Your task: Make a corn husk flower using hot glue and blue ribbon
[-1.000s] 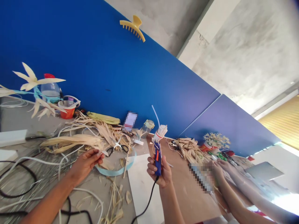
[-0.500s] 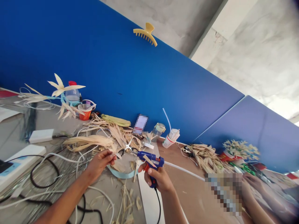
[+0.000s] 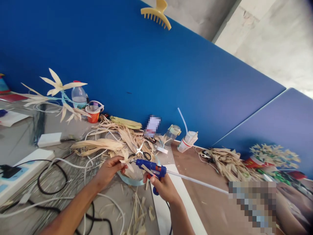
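My right hand (image 3: pixel 163 188) is closed around the grip of a blue glue gun (image 3: pixel 149 167), whose nozzle points left at a small piece of dried husk (image 3: pixel 127 160). A long white glue stick (image 3: pixel 198 181) juts out of the gun's back toward the right. My left hand (image 3: pixel 110 170) pinches that husk piece just left of the nozzle. Both hands hover over a pale blue ring (image 3: pixel 132 180) on the grey table (image 3: pixel 22 140). Scissors (image 3: pixel 141 152) lie just behind the hands.
Dried husks (image 3: pixel 97 145) pile behind my hands, another heap (image 3: pixel 227 161) to the right. A husk flower (image 3: pixel 57 89), bottle (image 3: pixel 78 97) and orange cup (image 3: pixel 94 114) stand at back left. Cables (image 3: pixel 52 182) and a power strip (image 3: pixel 22 173) lie left. A blue partition (image 3: pixel 146 65) backs the table.
My right hand swung the glue gun from upright to level, nozzle now at the husk piece in my left hand. The view shifted left and down.
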`<action>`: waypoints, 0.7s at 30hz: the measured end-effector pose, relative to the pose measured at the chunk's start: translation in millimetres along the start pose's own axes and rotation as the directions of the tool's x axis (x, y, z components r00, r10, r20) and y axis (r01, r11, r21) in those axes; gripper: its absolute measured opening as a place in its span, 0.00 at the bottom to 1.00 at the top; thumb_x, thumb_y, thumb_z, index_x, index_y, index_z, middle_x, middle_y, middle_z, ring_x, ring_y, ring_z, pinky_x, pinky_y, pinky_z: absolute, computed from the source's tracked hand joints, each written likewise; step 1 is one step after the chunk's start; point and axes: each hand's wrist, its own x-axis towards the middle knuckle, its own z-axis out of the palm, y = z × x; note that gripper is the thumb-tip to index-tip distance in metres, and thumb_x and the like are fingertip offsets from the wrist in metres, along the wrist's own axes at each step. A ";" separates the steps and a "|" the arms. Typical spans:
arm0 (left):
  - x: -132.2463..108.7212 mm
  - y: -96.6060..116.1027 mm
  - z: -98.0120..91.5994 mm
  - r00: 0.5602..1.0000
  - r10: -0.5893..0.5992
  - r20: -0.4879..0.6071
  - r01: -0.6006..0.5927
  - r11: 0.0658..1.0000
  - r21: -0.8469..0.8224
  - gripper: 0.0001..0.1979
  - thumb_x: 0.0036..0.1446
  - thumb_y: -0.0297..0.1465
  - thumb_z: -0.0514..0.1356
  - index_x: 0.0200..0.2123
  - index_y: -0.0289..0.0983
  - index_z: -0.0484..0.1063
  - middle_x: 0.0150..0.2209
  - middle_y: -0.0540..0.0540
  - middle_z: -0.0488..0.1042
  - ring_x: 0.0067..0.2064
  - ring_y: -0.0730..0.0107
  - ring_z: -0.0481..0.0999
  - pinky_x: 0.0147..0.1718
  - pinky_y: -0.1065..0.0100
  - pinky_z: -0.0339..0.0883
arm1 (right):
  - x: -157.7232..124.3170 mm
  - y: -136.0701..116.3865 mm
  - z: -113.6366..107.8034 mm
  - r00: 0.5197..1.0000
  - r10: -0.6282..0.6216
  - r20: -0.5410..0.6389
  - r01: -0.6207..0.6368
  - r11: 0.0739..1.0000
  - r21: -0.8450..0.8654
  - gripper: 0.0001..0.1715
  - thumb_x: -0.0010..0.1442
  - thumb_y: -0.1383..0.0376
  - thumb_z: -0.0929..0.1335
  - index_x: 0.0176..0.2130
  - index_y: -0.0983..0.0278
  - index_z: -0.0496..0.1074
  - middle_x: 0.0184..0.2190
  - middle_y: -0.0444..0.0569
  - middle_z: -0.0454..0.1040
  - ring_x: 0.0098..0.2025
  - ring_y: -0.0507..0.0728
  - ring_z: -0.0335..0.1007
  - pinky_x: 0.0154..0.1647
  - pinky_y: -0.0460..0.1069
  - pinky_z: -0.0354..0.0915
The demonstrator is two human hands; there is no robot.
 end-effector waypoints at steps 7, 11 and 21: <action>-2.8 8.1 6.5 1.000 0.007 0.020 -0.008 0.998 0.056 0.14 0.41 0.38 0.69 0.27 0.35 0.72 0.19 0.51 0.73 0.22 0.71 0.70 0.25 0.69 0.63 | 0.1 3.4 3.7 0.998 0.057 -0.036 -0.057 0.998 0.016 0.26 0.58 0.46 0.63 0.29 0.66 0.72 0.24 0.47 0.66 0.26 0.51 0.58 0.26 0.46 0.56; -3.2 7.8 7.4 1.000 0.003 0.003 -0.004 0.999 0.044 0.15 0.39 0.38 0.70 0.27 0.35 0.72 0.19 0.51 0.74 0.22 0.70 0.71 0.25 0.69 0.63 | 0.4 0.8 7.7 0.993 0.119 -0.014 -0.117 0.989 0.086 0.27 0.56 0.44 0.65 0.28 0.66 0.70 0.23 0.46 0.65 0.25 0.51 0.57 0.24 0.45 0.55; -1.6 1.4 2.9 1.000 0.002 0.023 -0.004 0.998 0.055 0.13 0.41 0.37 0.69 0.28 0.36 0.72 0.20 0.50 0.75 0.23 0.70 0.71 0.27 0.69 0.64 | 0.7 3.5 12.5 0.998 0.067 -0.017 -0.065 0.993 0.096 0.14 0.59 0.55 0.66 0.29 0.63 0.70 0.24 0.44 0.66 0.31 0.54 0.62 0.35 0.49 0.60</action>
